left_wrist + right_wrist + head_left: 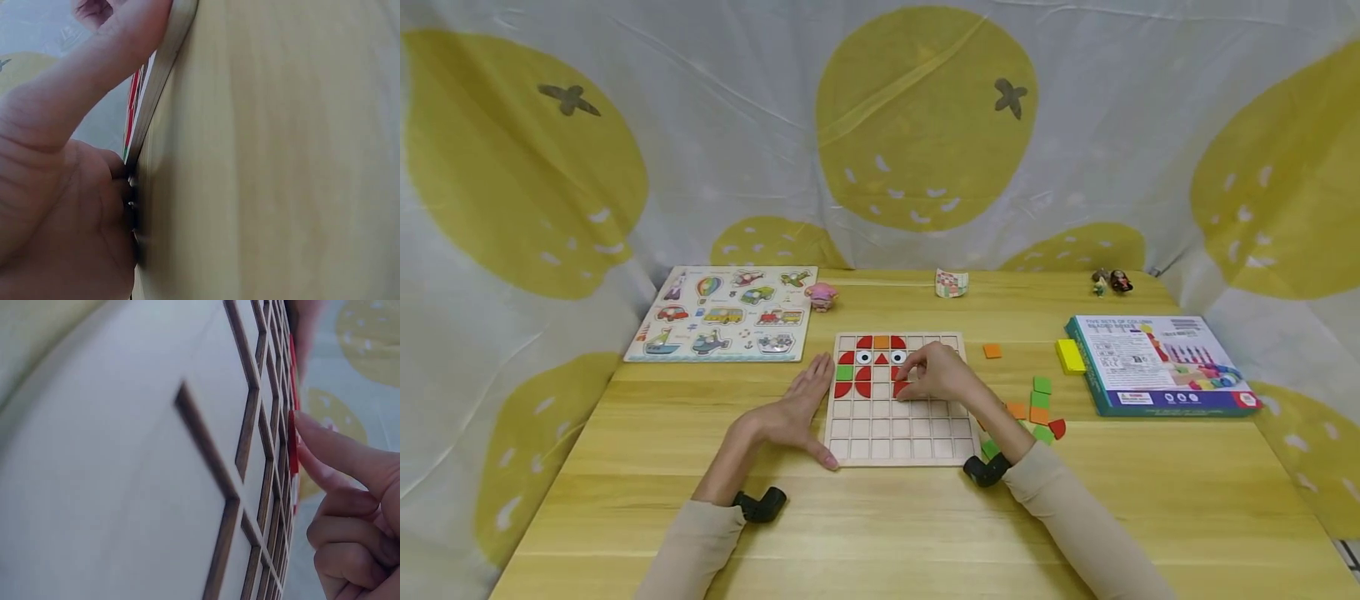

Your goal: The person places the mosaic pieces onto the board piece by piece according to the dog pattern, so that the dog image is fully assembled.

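Note:
A square wooden grid board [880,450] lies on the table, its upper rows partly filled with red, orange and green tiles and two eye tiles. My left hand [793,410] rests along the board's left side with fingers straight, its thumb touching the lower left corner. In the left wrist view the left thumb [119,56] lies against the board's edge. Over the board's right half, my right hand [942,372] pinches a red quarter-round tile [292,442] between thumb and forefinger, at a grid cell. Its other fingers are curled, and the hand hides some cells.
Loose green, orange and red tiles [1041,384] lie right of the board, near a yellow block [1071,357] and a boxed bead set [1165,367]. A vehicle puzzle [722,315], pink figurine [822,296], pattern card [952,283] and small figures [1120,281] stand farther back.

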{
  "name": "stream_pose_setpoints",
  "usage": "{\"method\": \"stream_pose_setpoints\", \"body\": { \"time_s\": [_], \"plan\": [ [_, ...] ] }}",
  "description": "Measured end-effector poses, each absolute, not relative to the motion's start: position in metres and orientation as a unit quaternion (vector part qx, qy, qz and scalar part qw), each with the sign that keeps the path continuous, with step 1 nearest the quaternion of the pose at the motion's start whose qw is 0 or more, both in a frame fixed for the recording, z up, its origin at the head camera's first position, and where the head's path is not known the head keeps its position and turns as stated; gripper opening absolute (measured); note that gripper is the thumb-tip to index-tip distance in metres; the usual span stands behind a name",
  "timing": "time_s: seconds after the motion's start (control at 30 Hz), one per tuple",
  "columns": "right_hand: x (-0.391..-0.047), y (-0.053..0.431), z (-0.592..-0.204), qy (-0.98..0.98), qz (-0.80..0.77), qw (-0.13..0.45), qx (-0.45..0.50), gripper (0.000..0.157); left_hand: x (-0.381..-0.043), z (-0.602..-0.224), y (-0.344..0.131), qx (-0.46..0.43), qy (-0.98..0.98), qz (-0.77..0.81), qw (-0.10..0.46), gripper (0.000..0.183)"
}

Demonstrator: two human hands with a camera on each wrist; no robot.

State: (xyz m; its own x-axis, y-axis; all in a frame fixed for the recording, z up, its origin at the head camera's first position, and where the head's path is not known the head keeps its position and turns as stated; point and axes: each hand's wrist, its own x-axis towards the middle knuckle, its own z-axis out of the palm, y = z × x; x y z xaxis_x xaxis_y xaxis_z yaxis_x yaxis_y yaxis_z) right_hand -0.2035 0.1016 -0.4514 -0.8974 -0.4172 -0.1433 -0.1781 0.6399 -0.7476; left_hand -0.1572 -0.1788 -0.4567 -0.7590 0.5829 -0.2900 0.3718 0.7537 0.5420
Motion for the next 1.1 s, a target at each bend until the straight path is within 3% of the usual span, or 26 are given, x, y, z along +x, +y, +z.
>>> {"method": "stream_pose_setpoints", "body": {
  "time_s": [0.23,0.47,0.73,0.97,1.1],
  "plan": [
    [-0.204,0.100,-0.452,0.883,-0.408,0.170,-0.157,0.016,-0.156,-0.456,-0.180,0.254,0.910,0.234,0.231,0.150],
    [-0.202,0.101,-0.448,0.883,-0.412,0.169,-0.148,0.020,-0.155,-0.455,-0.180,0.258,0.909,0.234,0.227,0.150],
    [-0.203,0.169,-0.435,0.881,-0.438,0.137,-0.114,0.026,-0.153,-0.457,-0.180,0.255,0.910,0.232,0.231,0.149],
    [-0.220,0.227,-0.443,0.881,-0.453,0.134,-0.037,0.045,-0.153,-0.455,-0.180,0.253,0.911,0.232,0.228,0.149],
    [-0.226,0.238,-0.452,0.890,-0.434,0.136,0.004,0.037,-0.154,-0.456,-0.179,0.259,0.909,0.232,0.230,0.149]
  ]
}}
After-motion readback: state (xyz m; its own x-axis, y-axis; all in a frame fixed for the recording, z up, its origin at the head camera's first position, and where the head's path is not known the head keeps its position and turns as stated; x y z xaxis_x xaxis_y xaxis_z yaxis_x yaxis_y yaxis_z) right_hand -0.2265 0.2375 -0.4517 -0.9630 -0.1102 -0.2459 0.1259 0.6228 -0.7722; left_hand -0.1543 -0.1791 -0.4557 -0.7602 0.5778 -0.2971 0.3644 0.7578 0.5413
